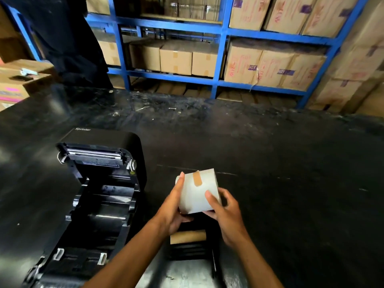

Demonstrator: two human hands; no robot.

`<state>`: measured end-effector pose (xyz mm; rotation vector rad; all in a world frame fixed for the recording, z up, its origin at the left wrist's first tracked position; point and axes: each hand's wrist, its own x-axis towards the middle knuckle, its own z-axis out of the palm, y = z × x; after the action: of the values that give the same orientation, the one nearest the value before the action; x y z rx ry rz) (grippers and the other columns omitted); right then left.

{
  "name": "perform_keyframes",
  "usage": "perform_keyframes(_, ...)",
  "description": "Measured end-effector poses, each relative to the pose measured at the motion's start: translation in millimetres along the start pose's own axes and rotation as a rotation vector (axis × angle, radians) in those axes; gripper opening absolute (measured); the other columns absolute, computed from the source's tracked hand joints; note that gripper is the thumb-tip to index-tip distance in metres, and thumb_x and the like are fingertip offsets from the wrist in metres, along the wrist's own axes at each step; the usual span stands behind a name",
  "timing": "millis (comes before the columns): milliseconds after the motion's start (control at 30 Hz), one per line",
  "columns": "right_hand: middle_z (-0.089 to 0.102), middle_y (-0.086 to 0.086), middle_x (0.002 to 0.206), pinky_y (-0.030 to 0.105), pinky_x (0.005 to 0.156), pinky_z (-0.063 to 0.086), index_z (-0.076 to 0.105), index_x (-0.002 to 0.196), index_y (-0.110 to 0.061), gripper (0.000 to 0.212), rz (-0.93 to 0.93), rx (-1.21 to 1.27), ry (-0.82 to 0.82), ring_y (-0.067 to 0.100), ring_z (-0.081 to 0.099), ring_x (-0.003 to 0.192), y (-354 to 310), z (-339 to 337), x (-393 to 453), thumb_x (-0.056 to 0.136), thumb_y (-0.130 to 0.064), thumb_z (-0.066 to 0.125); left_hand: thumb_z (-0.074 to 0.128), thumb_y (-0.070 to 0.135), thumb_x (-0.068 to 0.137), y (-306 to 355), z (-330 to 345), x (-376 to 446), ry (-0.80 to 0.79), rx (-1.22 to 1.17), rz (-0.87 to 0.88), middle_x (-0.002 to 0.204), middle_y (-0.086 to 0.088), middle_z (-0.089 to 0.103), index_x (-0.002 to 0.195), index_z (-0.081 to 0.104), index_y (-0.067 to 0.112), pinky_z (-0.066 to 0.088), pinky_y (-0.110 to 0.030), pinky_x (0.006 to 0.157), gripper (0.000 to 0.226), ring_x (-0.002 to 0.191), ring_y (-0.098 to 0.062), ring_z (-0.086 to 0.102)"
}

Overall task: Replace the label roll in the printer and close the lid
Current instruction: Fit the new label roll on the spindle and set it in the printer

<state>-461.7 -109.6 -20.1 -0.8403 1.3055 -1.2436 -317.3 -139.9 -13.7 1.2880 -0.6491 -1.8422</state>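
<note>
Stockroom or warehouse packing area. Blue steel racks ahead of me, stacked with taped cardboard cartons, more cartons piled far right. I'm at a scuffed black worktable with a label printer on it.

printer front cut off, shelf box lettering perhaps blurred

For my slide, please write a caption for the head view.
Both hands hold a new label roll beside the open printer.
</note>
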Motion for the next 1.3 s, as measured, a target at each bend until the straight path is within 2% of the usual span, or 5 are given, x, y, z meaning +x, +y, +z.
perform_keyframes(567,0.052,-0.008,0.126,0.029,0.101,0.038,0.073,0.083,-0.021,0.007,-0.477,-0.471,0.332,0.011,0.046,0.123,-22,-20,-41,0.076,-0.021,0.075,0.065,0.031,0.085,-19,20,-46,-0.008,0.34,0.455,0.112,-0.008,0.071,0.108,0.069,0.015,0.056,-0.038,0.085,0.028,0.099,-0.022,0.069)
perform_keyframes(767,0.052,-0.005,0.127,0.034,0.103,0.04,0.068,0.082,-0.005,0.01,-0.379,-0.412,0.296,0.013,0.047,0.123,-25,-19,-45,0.081,-0.015,0.07,0.068,0.034,0.084,-22,22,-46,0.032,0.447,0.473,0.123,-0.009,0.062,0.112,0.064,0.016,0.054,-0.045,0.092,0.034,0.107,-0.022,0.064)
perform_keyframes(933,0.055,-0.004,0.127,0.024,0.097,0.042,0.064,0.08,-0.005,0.007,-0.44,-0.252,0.24,0.007,0.053,0.115,-16,-23,-58,0.086,-0.007,0.062,0.067,0.038,0.082,-23,26,-40,0.102,0.22,0.24,0.092,-0.013,0.077,0.092,0.073,0.006,0.056,-0.028,0.049,0.033,0.081,-0.026,0.073)
perform_keyframes(1033,0.058,-0.002,0.124,0.022,0.093,0.046,0.065,0.077,-0.008,0.009,-0.399,-0.167,0.27,0.004,0.058,0.109,0,-45,-60,0.086,-0.005,0.063,0.068,0.037,0.081,-23,22,-36,0.179,0.177,0.194,0.097,-0.015,0.075,0.082,0.071,0.006,0.059,-0.042,0.07,0.031,0.089,-0.031,0.07)
perform_keyframes(1300,0.049,0.0,0.138,0.025,0.097,0.017,0.06,0.066,-0.025,0.018,-0.109,-0.788,0.219,0.019,0.035,0.132,111,-107,-64,0.08,-0.02,0.07,0.064,0.034,0.085,-25,4,-41,0.079,0.122,0.184,0.078,-0.003,0.079,0.093,0.07,0.007,0.058,-0.029,0.055,0.029,0.07,-0.017,0.074)
